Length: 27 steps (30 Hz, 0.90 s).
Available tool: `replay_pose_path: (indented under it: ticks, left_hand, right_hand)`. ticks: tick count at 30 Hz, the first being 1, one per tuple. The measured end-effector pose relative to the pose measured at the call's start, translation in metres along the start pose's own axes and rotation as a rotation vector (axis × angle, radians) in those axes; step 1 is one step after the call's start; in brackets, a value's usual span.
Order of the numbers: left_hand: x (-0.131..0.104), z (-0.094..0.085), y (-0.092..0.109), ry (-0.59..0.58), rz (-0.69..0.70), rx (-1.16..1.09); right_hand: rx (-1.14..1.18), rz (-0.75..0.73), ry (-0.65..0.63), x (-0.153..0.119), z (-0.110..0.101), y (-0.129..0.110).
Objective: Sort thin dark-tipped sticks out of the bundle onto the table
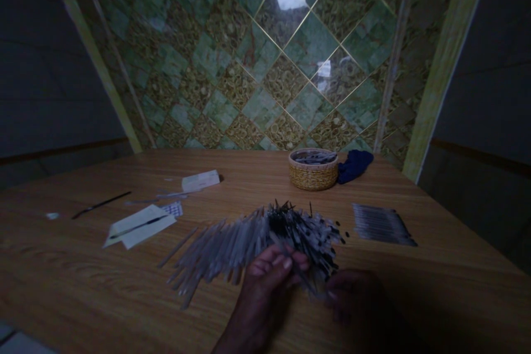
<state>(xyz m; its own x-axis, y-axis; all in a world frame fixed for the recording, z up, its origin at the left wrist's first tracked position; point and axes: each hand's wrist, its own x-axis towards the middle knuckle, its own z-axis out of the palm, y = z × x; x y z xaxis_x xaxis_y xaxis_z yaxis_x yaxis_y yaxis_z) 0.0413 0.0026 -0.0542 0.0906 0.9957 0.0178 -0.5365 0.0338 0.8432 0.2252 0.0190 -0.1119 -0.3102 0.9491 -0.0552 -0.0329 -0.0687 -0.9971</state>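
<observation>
My left hand (265, 279) is closed, pinching a slim, pen-like stick (305, 279) between thumb and fingers. The stick slants down to the right. At its lower end my right hand (359, 293) has its fingertips drawn together on it, though deep shadow hides much of that hand. Just beyond both hands lies a wide, loose pile of similar sticks (232, 240), pale and clear-looking on the left, with many black ends toward the right. To the right, more sticks lie side by side in a neat row (381, 224).
A round woven basket (314, 176) holding more sticks stands at the back, beside a dark blue cloth (355, 166). Leftward are a small white box (201, 181), pale paper sheets (155, 223) with a dark stick on top, and another dark stick (102, 204). A tiled wall (265, 88) closes the far side.
</observation>
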Motion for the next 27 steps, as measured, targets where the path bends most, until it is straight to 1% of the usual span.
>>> replay_pose_path:
  ticks: [4,9,14,17,21,27]
  left_hand:
    - [-0.003,0.008,0.010,0.083,0.034,-0.008]
    - [-0.006,0.012,0.010,0.099,0.054,0.037]
    - [-0.004,0.014,0.004,0.108,0.069,0.079]
    - [-0.003,0.016,0.005,0.119,0.086,0.096]
    - [-0.004,0.017,0.007,0.145,0.109,0.105]
    - [-0.004,0.013,0.005,0.150,0.138,0.103]
  right_hand:
    - [0.129,0.062,-0.017,0.000,0.006,0.004]
    - [0.257,0.066,0.005,0.003,0.002,0.005]
    - [0.267,0.048,-0.013,0.003,0.003,0.007]
    - [0.272,0.051,-0.017,0.003,0.003,0.008]
    - [0.308,0.068,-0.079,0.005,0.002,0.010]
    - [0.311,0.061,-0.030,0.005,0.003,0.010]
